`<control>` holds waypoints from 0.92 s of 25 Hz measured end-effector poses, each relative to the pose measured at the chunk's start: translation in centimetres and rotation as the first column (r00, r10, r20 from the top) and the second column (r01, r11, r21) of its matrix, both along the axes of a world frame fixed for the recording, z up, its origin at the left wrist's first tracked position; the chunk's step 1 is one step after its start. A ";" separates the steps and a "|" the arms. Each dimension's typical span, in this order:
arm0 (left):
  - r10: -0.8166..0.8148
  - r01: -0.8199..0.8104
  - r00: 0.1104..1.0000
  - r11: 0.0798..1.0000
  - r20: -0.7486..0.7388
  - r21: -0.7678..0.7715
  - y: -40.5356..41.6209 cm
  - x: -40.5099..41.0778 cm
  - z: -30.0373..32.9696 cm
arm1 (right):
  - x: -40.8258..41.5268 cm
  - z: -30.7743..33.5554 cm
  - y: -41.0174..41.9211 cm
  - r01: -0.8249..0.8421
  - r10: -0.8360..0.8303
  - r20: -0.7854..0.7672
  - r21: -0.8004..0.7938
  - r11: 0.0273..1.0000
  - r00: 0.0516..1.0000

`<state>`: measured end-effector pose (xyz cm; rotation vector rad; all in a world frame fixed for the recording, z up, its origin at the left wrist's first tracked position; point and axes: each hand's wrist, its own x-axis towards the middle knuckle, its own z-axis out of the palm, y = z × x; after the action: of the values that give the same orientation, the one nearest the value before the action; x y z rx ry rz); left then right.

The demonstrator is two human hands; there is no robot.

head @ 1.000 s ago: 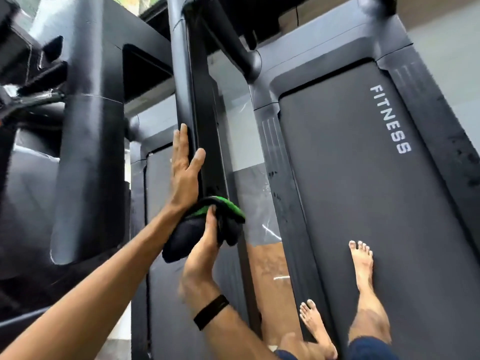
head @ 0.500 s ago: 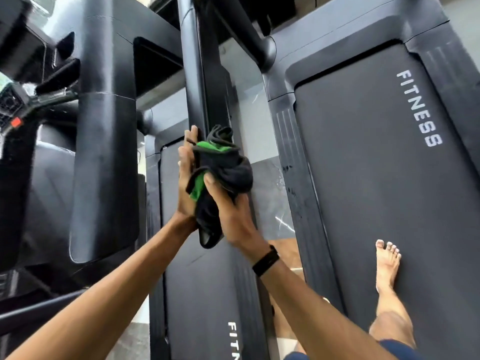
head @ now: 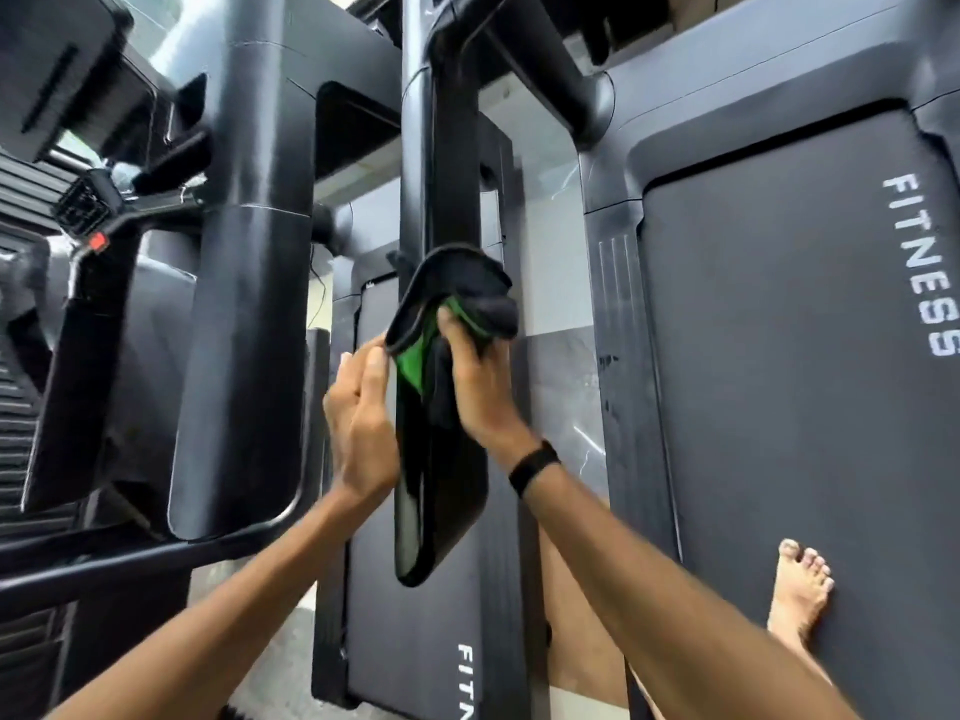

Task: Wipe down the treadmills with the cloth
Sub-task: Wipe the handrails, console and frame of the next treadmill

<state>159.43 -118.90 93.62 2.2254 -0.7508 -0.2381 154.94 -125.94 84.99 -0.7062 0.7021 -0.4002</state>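
A black cloth with a green side (head: 460, 291) is draped over the black handrail arm (head: 441, 163) of the treadmill in front of me. My right hand (head: 480, 379), with a black band on its wrist, grips the cloth against the arm's right face. On the arm's left side my left hand (head: 361, 410) lies with its fingers nearly straight, the fingertips touching the cloth's lower edge. The arm's rounded lower end (head: 439, 522) sticks out below both hands.
The treadmill belt marked FITNESS (head: 779, 381) fills the right, with my bare foot (head: 800, 589) on it. A second belt (head: 415, 641) lies below the hands. A thick black upright (head: 244, 330) and a console (head: 78, 85) stand at the left.
My right hand has carried the cloth up the handrail arm and spread it over the arm. My left hand, earlier flat higher on the arm, now sits beside the cloth's lower edge.
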 end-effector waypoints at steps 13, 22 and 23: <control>-0.036 0.036 0.994 0.999 -0.103 -0.007 -6.3 1.3 -0.8 | 9.6 -2.6 -10.7 0.014 -0.012 0.038 -0.051 0.999 0.999; 0.056 -0.057 0.998 0.996 0.011 0.062 -9.2 6.5 2.6 | 1.0 3.1 -1.1 -0.079 0.053 -0.135 -0.194 0.978 0.989; 0.026 -0.026 1.000 0.999 0.007 0.036 -9.8 7.5 2.7 | 2.7 3.6 -3.2 -0.034 -0.002 -0.122 -0.294 0.955 0.993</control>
<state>166.96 -128.72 96.31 2.2692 -0.7256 -0.2336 157.63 -129.10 88.63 -1.0265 0.7579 -0.4557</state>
